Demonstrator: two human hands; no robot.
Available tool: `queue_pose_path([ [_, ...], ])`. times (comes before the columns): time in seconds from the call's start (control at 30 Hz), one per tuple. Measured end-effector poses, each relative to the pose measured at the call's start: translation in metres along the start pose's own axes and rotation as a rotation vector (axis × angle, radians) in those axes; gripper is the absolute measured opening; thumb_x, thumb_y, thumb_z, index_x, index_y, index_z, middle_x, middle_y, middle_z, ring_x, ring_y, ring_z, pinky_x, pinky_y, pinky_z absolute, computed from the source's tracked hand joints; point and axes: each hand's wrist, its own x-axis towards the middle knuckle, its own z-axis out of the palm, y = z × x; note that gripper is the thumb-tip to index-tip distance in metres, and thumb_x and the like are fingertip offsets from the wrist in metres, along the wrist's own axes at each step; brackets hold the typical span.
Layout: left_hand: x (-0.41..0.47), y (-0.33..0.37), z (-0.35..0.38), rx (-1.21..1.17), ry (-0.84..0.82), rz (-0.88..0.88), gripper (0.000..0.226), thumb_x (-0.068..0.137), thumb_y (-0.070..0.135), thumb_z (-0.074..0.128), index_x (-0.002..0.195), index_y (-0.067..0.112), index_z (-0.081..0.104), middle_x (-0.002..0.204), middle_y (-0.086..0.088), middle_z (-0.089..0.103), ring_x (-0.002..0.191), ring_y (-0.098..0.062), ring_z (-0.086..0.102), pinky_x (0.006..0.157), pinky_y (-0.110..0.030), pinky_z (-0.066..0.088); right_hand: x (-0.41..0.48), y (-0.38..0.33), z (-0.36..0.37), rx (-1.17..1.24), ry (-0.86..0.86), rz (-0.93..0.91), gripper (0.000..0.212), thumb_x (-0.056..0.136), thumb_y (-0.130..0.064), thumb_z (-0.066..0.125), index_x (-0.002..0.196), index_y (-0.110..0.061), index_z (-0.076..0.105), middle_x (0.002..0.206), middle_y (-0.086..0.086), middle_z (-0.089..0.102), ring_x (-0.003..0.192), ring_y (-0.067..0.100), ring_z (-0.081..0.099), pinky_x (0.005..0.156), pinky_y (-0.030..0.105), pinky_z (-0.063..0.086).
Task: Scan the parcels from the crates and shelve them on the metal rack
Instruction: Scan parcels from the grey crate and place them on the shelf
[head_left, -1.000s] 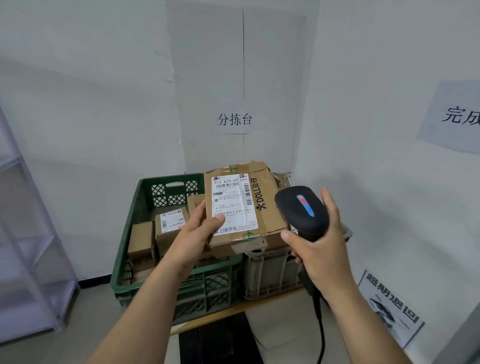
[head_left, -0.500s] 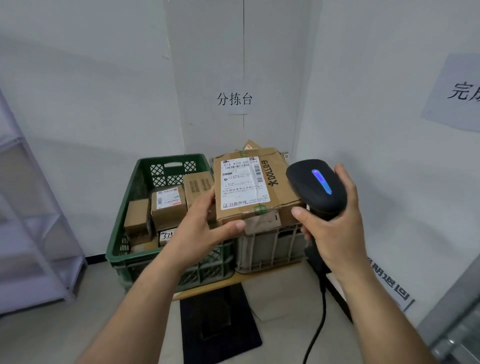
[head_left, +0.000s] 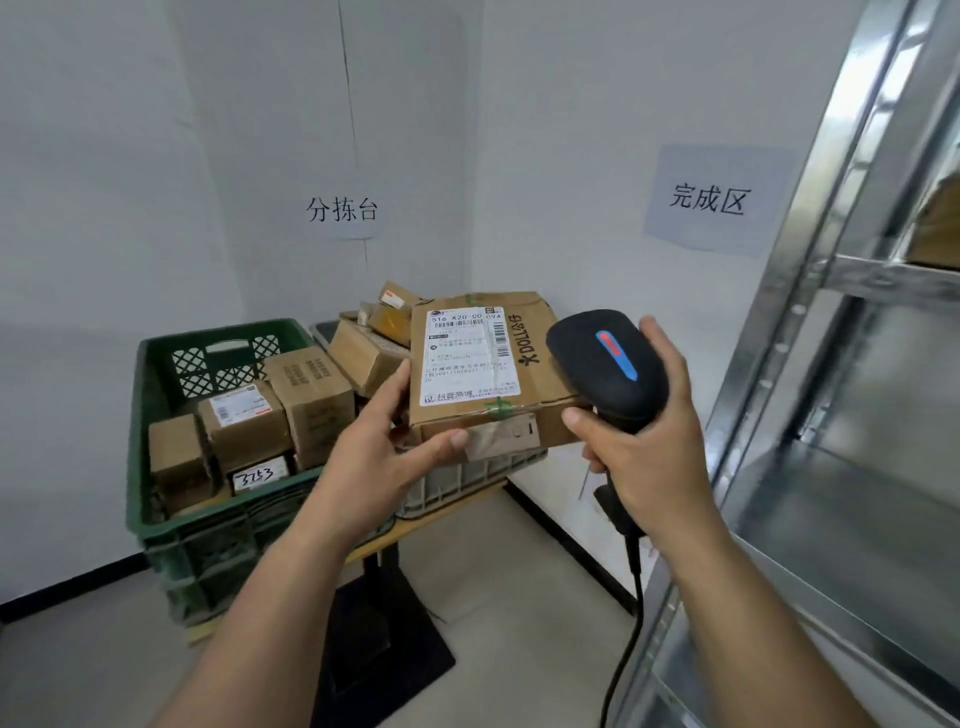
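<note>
Cardboard parcel (head_left: 483, 369) held above the grey crate (head_left: 467, 473), label up. Left hand (head_left: 374, 457) grips its near-left corner. Right hand (head_left: 644, 452), just beside, wraps the black scanner (head_left: 608, 364).

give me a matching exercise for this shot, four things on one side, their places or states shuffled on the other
1. brown cardboard parcel with white label
2. black handheld scanner
3. dark green plastic crate
4. silver metal rack

A. at the right edge of the view
B. gripped by the right hand
C. packed with small cardboard boxes
D. held by the left hand

Pairs: 1-D, 2-B, 3-C, 4-A
</note>
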Motion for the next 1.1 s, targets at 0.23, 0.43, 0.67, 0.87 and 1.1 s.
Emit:
queue_pose_path([
  [0.23,-0.041,0.027,0.008,-0.096,-0.117,0.075,0.069,0.067,0.036,0.07,0.116,0.058,0.027,0.087,0.055,0.05,0.092,0.027,0.051,0.072,0.003,0.042,-0.061,-0.05,-0.036,-0.071,0.136,-0.032,0.091,0.074,0.007,0.078,0.138,-0.045,0.039,0.11,-0.021,0.064,0.085,0.018,0.06,0.077,0.038,0.058],
  [0.43,-0.056,0.058,0.032,-0.222,-0.236,0.16,0.081,0.063,0.039,0.073,0.134,0.046,0.034,0.107,0.039,0.059,0.11,0.006,0.058,0.096,-0.018,0.046,-0.089,-0.087,-0.076,-0.185,0.245,-0.088,0.094,0.073,0.005,0.08,0.124,-0.062,0.038,0.117,-0.012,0.064,0.091,0.022,0.062,0.086,0.049,0.056],
  [0.67,-0.079,0.113,0.087,-0.283,-0.379,0.31,0.068,0.066,0.053,0.079,0.122,0.055,0.041,0.116,0.028,0.062,0.11,0.003,0.059,0.096,-0.03,0.049,-0.131,-0.136,-0.148,-0.322,0.394,-0.172,0.093,0.072,0.002,0.082,0.125,-0.06,0.037,0.112,-0.025,0.062,0.091,0.02,0.06,0.086,0.048,0.055],
  [0.87,-0.111,0.185,0.154,-0.335,-0.53,0.444,0.066,0.063,0.052,0.069,0.123,0.052,0.041,0.109,0.038,0.06,0.103,0.01,0.059,0.087,-0.014,0.049,-0.177,-0.189,-0.232,-0.481,0.549,-0.231,0.094,0.07,-0.002,0.085,0.133,-0.051,0.036,0.105,-0.049,0.053,0.106,0.031,0.065,0.087,0.057,0.055],
  [1.1,-0.168,0.272,0.255,-0.403,-0.679,0.523,0.067,0.068,0.051,0.072,0.129,0.042,0.046,0.116,0.022,0.064,0.106,0.002,0.061,0.095,-0.031,0.051,-0.233,-0.247,-0.347,-0.601,0.727,-0.246,0.091,0.062,-0.025,0.076,0.14,-0.048,0.035,0.11,-0.038,0.057,0.092,0.021,0.062,0.085,0.05,0.057],
])
